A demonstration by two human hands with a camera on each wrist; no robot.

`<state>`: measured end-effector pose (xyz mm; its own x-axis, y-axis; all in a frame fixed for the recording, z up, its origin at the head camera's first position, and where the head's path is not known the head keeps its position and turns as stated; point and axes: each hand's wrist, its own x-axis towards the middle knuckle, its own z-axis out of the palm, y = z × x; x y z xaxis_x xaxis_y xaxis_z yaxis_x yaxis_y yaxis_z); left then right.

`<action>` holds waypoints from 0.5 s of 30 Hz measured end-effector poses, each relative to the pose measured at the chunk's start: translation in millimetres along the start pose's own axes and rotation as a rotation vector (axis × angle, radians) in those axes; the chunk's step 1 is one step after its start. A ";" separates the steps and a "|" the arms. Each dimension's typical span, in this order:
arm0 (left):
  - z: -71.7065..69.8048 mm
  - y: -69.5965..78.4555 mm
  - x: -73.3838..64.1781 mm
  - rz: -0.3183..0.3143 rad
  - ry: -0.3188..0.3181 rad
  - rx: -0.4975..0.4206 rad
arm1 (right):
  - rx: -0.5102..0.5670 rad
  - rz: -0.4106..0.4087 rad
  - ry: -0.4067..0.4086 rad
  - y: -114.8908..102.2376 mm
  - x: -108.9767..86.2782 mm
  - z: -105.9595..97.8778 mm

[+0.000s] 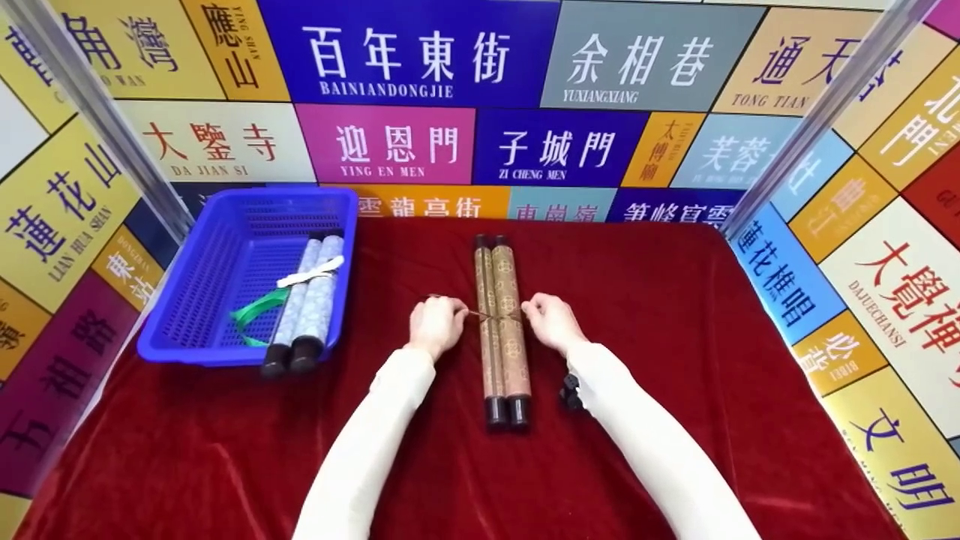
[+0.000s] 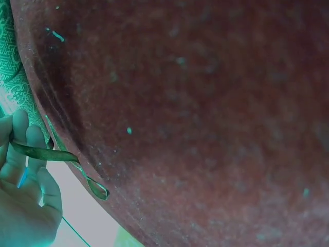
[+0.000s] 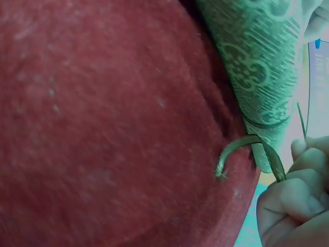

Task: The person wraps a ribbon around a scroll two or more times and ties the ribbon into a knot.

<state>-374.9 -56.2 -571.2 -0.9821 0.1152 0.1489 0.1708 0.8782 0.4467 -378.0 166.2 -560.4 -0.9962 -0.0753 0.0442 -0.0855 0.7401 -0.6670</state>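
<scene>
A pair of rolled scrolls (image 1: 508, 345) with tan patterned backing and dark end knobs lies side by side on the red cloth. A thin brown ribbon (image 1: 484, 316) crosses them near their middle. On the left side, my left hand (image 1: 437, 324) pinches one end of it; in the left wrist view the ribbon (image 2: 46, 154) passes across the fingers and its loose tail hangs in a loop. My right hand (image 1: 553, 321) pinches the other end at the right side. The right wrist view has the ribbon (image 3: 276, 163) entering the curled fingers, beside the patterned scroll (image 3: 257, 62).
A blue plastic basket (image 1: 169, 330) stands at the left. In it lean light-blue scrolls (image 1: 316, 304) with dark knobs over the rim, a white band (image 1: 311, 271) around them, and a green ribbon (image 1: 259, 306). Red velvet cloth (image 1: 637, 285) covers the table; sign-printed panels (image 1: 405, 60) enclose it.
</scene>
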 end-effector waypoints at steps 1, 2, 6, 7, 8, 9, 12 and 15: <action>0.9 0.6 0.4 -0.007 -0.005 -0.001 | -0.011 -0.007 0.012 0.3 -0.4 0.9; 1.5 0.8 0.5 -0.015 -0.015 -0.004 | -0.029 -0.011 0.020 0.1 -1.3 1.8; 2.6 -0.7 -0.7 -0.036 -0.052 0.013 | -0.155 0.011 0.004 -5.8 -8.5 6.4; 2.3 -1.6 -1.4 -0.036 -0.056 0.014 | -0.200 0.027 -0.011 -9.3 -11.0 7.7; 2.0 -2.4 -2.1 -0.037 -0.058 0.016 | -0.241 0.054 -0.034 -13.5 -13.6 9.3; 2.0 -3.0 -2.7 -0.034 -0.053 0.020 | -0.287 0.085 -0.059 -17.8 -16.0 11.2; 2.1 -4.3 -3.6 -0.031 -0.044 0.007 | -0.429 0.171 -0.155 -31.4 -21.3 18.1; 2.6 -5.0 -4.2 -0.020 -0.052 0.010 | -0.561 0.210 -0.252 -41.9 -23.2 25.2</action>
<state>-371.8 -60.0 -576.3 -0.9881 0.1214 0.0941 0.1507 0.8851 0.4403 -350.9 120.1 -552.2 -0.9640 0.0048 -0.2657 0.0462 0.9877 -0.1496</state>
